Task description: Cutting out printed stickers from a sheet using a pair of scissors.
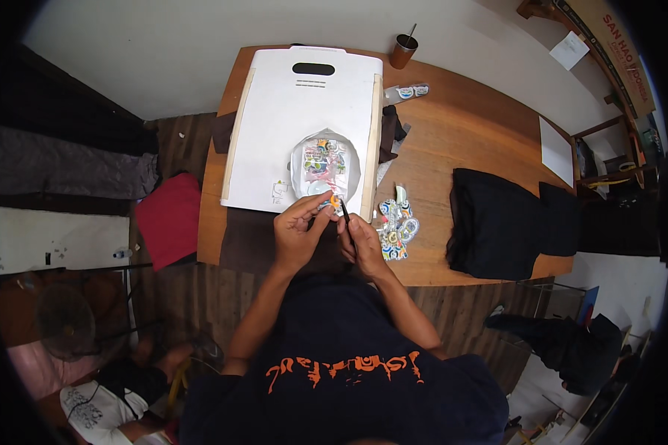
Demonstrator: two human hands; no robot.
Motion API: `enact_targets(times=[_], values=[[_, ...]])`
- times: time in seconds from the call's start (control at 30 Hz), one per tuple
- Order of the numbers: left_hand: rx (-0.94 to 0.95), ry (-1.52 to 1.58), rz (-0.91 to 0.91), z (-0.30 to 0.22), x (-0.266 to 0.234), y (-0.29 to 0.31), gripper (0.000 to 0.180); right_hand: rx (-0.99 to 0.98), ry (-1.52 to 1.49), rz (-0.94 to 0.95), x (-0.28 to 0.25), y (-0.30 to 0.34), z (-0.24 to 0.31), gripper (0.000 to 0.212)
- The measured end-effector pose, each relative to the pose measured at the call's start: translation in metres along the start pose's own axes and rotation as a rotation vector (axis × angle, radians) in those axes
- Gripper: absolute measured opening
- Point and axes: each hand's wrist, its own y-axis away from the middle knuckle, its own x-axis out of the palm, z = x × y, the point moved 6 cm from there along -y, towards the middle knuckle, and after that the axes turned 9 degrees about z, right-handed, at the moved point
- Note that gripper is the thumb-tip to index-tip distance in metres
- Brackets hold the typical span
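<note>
My left hand (297, 233) is closed, its fingertips pinching a small printed cut-out (335, 202) with orange and blue on it. My right hand (364, 243) grips a slim black tool (345, 212). The tool's tip meets the cut-out's edge; its exact kind is hard to make out. Both hands are over the near edge of a white panel (267, 122). Just beyond them, a round white shallow container (297, 178) on the panel holds colourful printed pieces (325, 157). Right of my right hand, a heap of similar cut-outs (397, 228) lies on the wooden table.
Folded black cloth (490, 222) lies at the table's (460, 141) right. A brown cup (403, 53) with a straw stands at the back, near a clear packet (408, 93). A red cushion (172, 219) sits left of the table. Another person (104, 404) is at lower left.
</note>
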Motion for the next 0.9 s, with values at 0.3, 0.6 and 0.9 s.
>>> enact_targets(times=[0.3, 0.6, 0.9], values=[[0.014, -0.003, 0.008, -0.0014, 0.0012, 0.0, 0.031, 0.002, 0.016, -0.007, -0.0025, 0.001, -0.0044, 0.038], [0.019, -0.001, 0.002, -0.0027, 0.001, -0.0007, 0.031, 0.024, -0.009, 0.0, -0.0021, 0.0016, -0.0022, 0.038], [0.011, 0.002, -0.001, -0.0028, 0.0014, -0.0009, 0.03, -0.002, 0.004, 0.009, -0.0024, 0.0004, -0.0029, 0.036]])
